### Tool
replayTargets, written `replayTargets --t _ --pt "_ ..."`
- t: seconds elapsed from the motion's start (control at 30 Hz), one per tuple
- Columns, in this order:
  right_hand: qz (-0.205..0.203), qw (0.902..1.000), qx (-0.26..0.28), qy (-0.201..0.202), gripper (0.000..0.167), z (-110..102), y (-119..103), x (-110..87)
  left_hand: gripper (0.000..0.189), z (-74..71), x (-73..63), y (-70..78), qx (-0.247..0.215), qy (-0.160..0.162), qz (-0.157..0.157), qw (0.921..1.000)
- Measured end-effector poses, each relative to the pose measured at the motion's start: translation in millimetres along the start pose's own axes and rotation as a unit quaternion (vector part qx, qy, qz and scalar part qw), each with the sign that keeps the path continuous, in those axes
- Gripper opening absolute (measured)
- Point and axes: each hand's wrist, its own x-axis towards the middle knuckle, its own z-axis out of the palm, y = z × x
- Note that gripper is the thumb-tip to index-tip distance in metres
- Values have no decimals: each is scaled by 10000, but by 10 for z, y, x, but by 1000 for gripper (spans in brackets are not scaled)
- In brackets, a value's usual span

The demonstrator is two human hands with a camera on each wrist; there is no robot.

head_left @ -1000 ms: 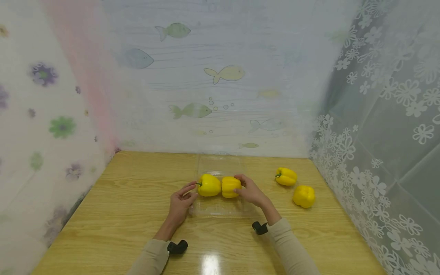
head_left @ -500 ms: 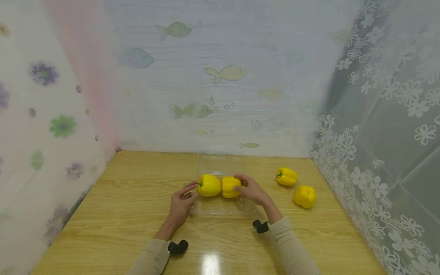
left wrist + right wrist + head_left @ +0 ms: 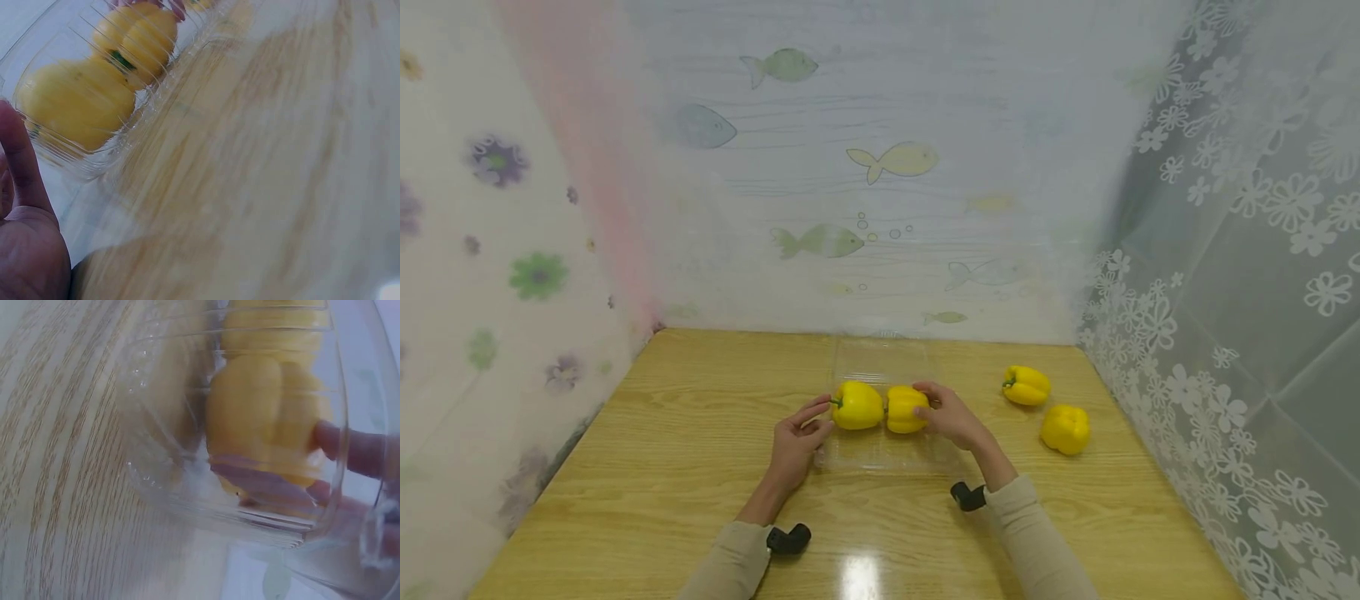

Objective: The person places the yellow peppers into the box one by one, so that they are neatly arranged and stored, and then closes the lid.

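Note:
A clear plastic clamshell box [image 3: 880, 457] lies with its lid [image 3: 880, 358] folded back towards the wall. Inside it, end to end, are two yellow bell peppers. My right hand [image 3: 951, 415] grips the right-hand bell pepper [image 3: 904, 410] between thumb and fingers; through the box wall in the right wrist view, fingertips [image 3: 328, 439] show against its side. The left-hand bell pepper [image 3: 858, 406] points its green stem at my left hand [image 3: 793, 442]. That hand rests at the box's left end, extended fingers at the rim, one fingertip [image 3: 9, 115] close to the box corner.
Two more yellow bell peppers, one at the back [image 3: 1026, 386] and one nearer [image 3: 1065, 429], lie on the wooden table [image 3: 685, 417] to the right of the box. A fish-patterned curtain [image 3: 880, 208] hangs behind, with flowered sheets on both sides.
The right-hand bell pepper has shifted slightly to the right with my right hand, and a small gap with its stem now shows between the two. My left hand stays put.

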Motion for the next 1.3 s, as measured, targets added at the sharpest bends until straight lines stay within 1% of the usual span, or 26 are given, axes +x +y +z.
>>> replayTargets --t 0.13,0.27,0.37,0.57,0.8,0.87,1.03,1.3 --pt "-10 10000 -57 53 51 18 -3 -12 42 4 0 1 -2 4 -3 10000" --pt "-48 9995 -296 53 51 20 9 -25 42 8 -2 -3 28 7 -16 10000" --pt "-107 9989 -449 48 51 17 5 -34 42 12 -2 -5 46 12 22 10000" --pt "-101 9982 -580 96 51 16 -16 -50 42 7 -1 -12 49 -43 76 10000" --pt "-158 9932 -1095 350 52 -22 -74 -59 43 1 4 -13 115 -53 41 9999" --pt "-156 9927 -1129 395 52 -43 -79 -57 42 -1 5 -13 126 -31 36 9999" --pt "-128 9947 -961 334 52 -69 -95 -59 41 -5 4 -22 149 26 60 9999" --pt "-50 9958 -803 446 50 -70 -145 -102 40 8 -12 -4 253 136 59 9996"
